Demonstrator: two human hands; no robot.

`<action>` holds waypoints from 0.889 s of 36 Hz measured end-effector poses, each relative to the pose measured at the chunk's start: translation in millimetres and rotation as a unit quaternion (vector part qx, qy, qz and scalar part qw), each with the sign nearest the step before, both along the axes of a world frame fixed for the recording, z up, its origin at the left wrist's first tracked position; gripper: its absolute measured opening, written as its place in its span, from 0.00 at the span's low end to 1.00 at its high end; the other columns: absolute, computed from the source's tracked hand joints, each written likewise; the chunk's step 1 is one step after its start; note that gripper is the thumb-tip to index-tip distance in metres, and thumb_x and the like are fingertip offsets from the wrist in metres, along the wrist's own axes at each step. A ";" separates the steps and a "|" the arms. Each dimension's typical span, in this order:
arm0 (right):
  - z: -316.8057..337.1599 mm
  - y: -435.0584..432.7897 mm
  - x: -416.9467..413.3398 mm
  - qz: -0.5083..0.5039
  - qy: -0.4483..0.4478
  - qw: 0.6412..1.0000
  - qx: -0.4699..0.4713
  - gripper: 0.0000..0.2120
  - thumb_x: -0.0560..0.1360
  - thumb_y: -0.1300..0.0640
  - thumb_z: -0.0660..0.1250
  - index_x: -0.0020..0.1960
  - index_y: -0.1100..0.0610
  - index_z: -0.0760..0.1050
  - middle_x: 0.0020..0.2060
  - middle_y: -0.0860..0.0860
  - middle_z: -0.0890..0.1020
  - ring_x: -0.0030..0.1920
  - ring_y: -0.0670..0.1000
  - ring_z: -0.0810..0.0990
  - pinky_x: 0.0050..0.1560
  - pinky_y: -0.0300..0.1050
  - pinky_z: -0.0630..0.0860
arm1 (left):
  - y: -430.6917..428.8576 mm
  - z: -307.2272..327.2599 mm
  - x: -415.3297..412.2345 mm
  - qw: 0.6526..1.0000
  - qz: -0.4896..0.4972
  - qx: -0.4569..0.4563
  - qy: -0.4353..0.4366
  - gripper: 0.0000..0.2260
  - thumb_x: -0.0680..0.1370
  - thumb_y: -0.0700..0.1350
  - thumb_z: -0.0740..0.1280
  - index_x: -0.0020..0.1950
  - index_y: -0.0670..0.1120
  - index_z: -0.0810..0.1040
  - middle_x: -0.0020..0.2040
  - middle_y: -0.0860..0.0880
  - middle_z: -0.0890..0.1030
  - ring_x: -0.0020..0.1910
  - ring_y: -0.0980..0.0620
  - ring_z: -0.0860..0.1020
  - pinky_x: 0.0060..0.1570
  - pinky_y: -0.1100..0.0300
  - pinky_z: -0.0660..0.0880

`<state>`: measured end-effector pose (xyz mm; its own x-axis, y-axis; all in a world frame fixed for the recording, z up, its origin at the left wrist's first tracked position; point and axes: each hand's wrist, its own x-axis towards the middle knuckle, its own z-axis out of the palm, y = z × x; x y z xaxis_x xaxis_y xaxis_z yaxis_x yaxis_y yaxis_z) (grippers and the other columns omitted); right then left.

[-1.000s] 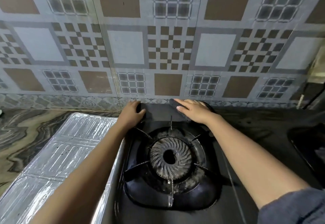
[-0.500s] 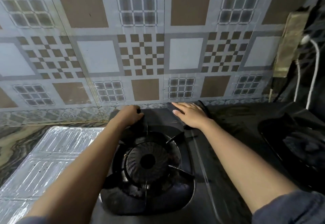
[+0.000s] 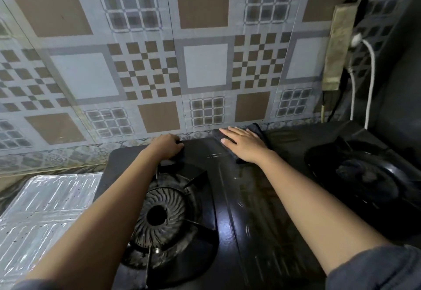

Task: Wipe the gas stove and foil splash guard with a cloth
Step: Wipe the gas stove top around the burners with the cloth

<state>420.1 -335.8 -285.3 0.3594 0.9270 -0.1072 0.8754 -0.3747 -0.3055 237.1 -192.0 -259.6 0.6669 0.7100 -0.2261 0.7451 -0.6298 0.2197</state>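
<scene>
Presently listed: black gas stove (image 3: 227, 210), two burners, set against a patterned tiled wall (image 3: 205, 66). Dark cloth (image 3: 257, 130), lying on the stove's rear edge between the burners, close to the wall. Right hand (image 3: 243, 145), flat on the cloth with fingers straight, pressing it down. Left hand (image 3: 167, 147), fingers curled over the stove's rear rim behind the left burner (image 3: 159, 212), gripping it. Foil splash guard (image 3: 45, 203), lying flat on the surface (image 3: 9, 194) just left of the stove. White cable (image 3: 370, 80), hanging at right.
</scene>
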 end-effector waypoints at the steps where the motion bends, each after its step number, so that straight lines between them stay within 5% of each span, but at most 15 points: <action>1: -0.3 -2.2 3.2 -0.003 0.000 1.000 0.000 0.24 0.80 0.41 0.44 0.75 0.43 0.51 0.76 0.46 0.53 0.76 0.47 0.51 0.74 0.49 0.44 | -2.6 -0.1 3.9 1.000 -0.003 0.000 -0.004 0.16 0.81 0.48 0.57 0.63 0.41 0.74 0.62 0.39 0.76 0.60 0.41 0.74 0.56 0.54 0.70; 13: -3.2 -26.5 39.4 -0.036 -0.013 0.999 -0.009 0.25 0.80 0.41 0.43 0.76 0.43 0.50 0.77 0.46 0.52 0.76 0.48 0.49 0.75 0.50 0.44 | -37.1 -6.8 53.3 0.998 -0.041 0.011 -0.034 0.16 0.81 0.48 0.57 0.62 0.40 0.73 0.61 0.38 0.76 0.59 0.40 0.74 0.52 0.54 0.70; 32: -8.5 -47.0 102.1 -0.149 -0.006 0.988 -0.033 0.25 0.81 0.42 0.41 0.76 0.48 0.48 0.77 0.49 0.51 0.77 0.52 0.46 0.75 0.52 0.43 | -63.7 -12.5 100.2 0.995 -0.050 -0.024 -0.080 0.19 0.81 0.49 0.57 0.69 0.42 0.69 0.67 0.39 0.73 0.64 0.40 0.71 0.61 0.52 0.68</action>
